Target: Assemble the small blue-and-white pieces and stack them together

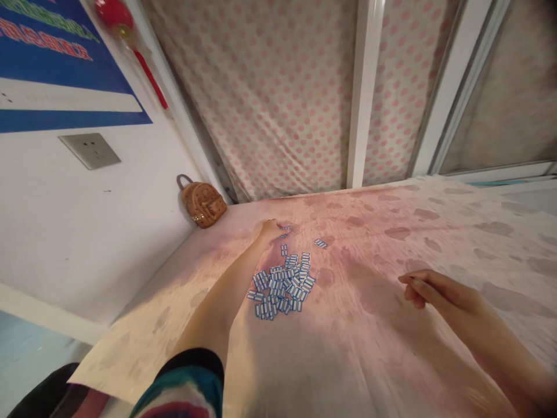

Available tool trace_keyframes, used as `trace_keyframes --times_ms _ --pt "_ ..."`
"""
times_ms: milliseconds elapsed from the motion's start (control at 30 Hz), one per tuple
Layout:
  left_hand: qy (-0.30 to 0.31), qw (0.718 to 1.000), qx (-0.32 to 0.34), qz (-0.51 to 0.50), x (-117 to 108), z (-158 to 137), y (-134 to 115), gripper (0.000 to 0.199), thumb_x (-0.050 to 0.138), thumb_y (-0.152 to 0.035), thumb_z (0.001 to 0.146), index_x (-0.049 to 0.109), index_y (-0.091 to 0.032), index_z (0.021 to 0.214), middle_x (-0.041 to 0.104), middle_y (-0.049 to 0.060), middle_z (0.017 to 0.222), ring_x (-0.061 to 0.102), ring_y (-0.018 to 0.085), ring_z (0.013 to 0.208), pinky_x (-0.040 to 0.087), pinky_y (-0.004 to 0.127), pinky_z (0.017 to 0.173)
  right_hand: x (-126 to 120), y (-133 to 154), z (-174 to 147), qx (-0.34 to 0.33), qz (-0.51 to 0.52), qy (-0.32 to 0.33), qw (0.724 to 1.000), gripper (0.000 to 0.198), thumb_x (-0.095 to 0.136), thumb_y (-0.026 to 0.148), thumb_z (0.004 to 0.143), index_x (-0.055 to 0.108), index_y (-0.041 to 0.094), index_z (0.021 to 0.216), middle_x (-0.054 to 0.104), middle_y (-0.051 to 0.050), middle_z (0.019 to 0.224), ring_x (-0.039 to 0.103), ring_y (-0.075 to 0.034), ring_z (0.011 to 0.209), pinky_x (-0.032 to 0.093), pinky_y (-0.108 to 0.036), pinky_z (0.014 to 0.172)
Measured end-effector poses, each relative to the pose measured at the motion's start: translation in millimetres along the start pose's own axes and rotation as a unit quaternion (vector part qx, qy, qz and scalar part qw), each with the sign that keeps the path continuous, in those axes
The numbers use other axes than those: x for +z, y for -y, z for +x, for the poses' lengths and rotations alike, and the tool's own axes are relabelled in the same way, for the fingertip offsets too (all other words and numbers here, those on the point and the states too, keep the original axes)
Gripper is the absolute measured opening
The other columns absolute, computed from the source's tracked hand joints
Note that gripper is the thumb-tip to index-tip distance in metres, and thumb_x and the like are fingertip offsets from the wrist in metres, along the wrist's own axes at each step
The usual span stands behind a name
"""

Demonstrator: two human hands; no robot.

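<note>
My left hand [270,228] reaches far forward over the table, beyond a heap of small white pieces with blue edges [282,284]. Its fingers are drawn together at a small white-and-blue piece [285,229], which they appear to grip. Just below that hand lies a separate pair of joined pieces [284,250]. Another loose striped piece [321,244] rests to its right. Over the right side of the table hovers my right hand [429,289], apart from the heap. Its fingers are curled and the thumb presses against the index finger, with nothing showing between them.
A pale pink patterned cloth [391,232] covers the table. At the far left corner a small brown backpack-shaped bag [203,203] leans on the wall. Behind are a dotted curtain [278,104] and white frame posts [365,93]. A wall socket [90,151] is at left.
</note>
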State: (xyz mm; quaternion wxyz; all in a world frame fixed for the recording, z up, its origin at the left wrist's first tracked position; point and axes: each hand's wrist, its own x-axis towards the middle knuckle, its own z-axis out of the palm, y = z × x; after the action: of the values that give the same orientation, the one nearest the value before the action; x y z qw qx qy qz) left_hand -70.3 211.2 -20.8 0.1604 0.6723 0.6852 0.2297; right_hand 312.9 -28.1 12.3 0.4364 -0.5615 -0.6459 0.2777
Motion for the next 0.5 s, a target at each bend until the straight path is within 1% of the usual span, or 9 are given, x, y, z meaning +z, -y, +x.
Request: trace_keyframes --times_ms 100,200,300,433,500 --pt "0.032 0.999 -0.002 -0.004 1.4 1.7 -1.6 0.030 0.083 -0.041 0.066 0.073 -0.015 0.076 0.071 0.003 0.073 0.066 0.020 0.079 0.048 0.026 0.071 0.4 1.1 0.7 -0.001 -0.002 0.002 1.000 0.039 0.050 0.057 0.087 0.064 0.023 0.076 0.062 -0.003 0.068 0.062 -0.021 0.069 0.048 -0.031 0.070" --pt "0.050 0.999 0.001 -0.008 -0.2 -0.1 -0.7 0.030 0.083 -0.043 0.063 0.071 -0.015 0.068 0.066 0.001 0.062 0.063 0.018 0.072 0.045 0.024 0.065 1.0 3.6 1.5 -0.004 0.004 0.005 1.000 0.040 0.050 0.059 0.086 0.064 0.023 0.077 0.062 -0.003 0.067 0.062 -0.021 0.067 0.049 -0.030 0.067" --pt "0.053 0.999 0.003 -0.010 -2.3 -2.4 0.1 0.027 0.081 -0.040 0.063 0.070 -0.016 0.067 0.065 0.000 0.063 0.061 0.017 0.071 0.044 0.024 0.064 1.3 4.0 1.7 0.002 0.010 0.006 1.000 0.042 0.050 0.061 0.084 0.064 0.023 0.076 0.062 -0.003 0.066 0.061 -0.021 0.065 0.049 -0.030 0.065" --pt "0.040 0.999 -0.008 -0.007 -4.7 -4.1 -3.4 0.022 0.081 -0.031 0.061 0.070 -0.016 0.073 0.068 0.001 0.073 0.062 0.018 0.076 0.045 0.025 0.069 2.1 0.0 1.8 0.012 0.018 0.002 1.000 0.042 0.052 0.062 0.083 0.063 0.023 0.075 0.063 -0.005 0.067 0.061 -0.021 0.066 0.049 -0.031 0.065" --pt "0.043 0.999 -0.021 -0.010 -5.9 -4.1 -6.2 0.021 0.082 -0.029 0.060 0.069 -0.016 0.071 0.068 0.002 0.073 0.063 0.019 0.076 0.045 0.026 0.070 2.9 -3.8 2.1 0.015 0.024 0.001 1.000 0.043 0.053 0.063 0.082 0.062 0.022 0.075 0.063 -0.005 0.067 0.061 -0.022 0.067 0.049 -0.032 0.066"
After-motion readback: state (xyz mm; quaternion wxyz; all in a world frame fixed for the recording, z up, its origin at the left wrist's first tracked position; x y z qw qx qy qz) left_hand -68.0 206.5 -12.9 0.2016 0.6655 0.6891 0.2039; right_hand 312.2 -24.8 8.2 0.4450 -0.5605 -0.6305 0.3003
